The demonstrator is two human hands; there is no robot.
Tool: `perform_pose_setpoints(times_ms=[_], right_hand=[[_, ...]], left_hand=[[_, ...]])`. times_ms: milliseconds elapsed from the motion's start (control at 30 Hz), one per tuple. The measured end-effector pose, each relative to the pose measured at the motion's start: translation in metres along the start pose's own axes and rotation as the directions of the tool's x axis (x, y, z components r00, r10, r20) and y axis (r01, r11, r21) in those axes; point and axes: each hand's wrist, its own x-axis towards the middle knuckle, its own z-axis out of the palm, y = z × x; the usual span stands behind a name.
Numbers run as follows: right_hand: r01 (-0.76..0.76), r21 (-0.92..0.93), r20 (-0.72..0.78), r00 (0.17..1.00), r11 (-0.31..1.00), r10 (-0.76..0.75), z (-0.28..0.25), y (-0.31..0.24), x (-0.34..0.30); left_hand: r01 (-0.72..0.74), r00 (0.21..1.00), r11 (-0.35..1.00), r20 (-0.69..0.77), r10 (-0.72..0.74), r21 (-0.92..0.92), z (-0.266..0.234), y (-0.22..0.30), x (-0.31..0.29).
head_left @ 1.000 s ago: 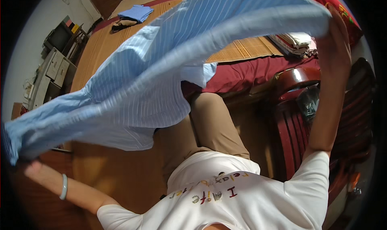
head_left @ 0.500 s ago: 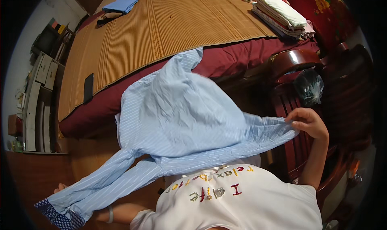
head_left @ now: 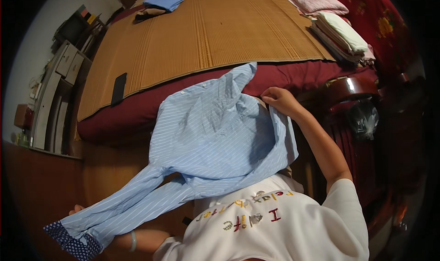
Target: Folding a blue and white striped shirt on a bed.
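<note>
Bamboo-matted bed (head_left: 206,36) behind, blue striped shirt (head_left: 215,137) stretched between hands, right hand (head_left: 280,100) pinching its edge, left hand (head_left: 78,211) under the sleeves, grip hidden.

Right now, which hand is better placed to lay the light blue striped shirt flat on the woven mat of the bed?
Right, probably. The right hand grips the light blue striped shirt right at the bed's dark red edge, near the woven mat. The left hand holds the sleeves low, far from the bed.

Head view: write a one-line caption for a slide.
Person holds a blue striped shirt with the right hand and left hand before a bed with a mat.
</note>
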Motion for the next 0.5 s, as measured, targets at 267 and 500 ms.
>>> perform_pose_setpoints(times_ms=[267, 500], right_hand=[[0.200, -0.169, -0.153, 0.962, 0.965, -0.226, -0.022, -0.014, 0.001], [0.251, -0.137, -0.235, 0.931, 0.958, -0.278, -0.038, -0.062, -0.069]], left_hand=[[0.020, 1.000, 0.998, -0.026, -0.018, 0.054, 0.022, 0.002, -0.013], [0.100, 0.991, 0.993, 0.079, -0.105, 0.063, 0.046, -0.003, -0.017]])
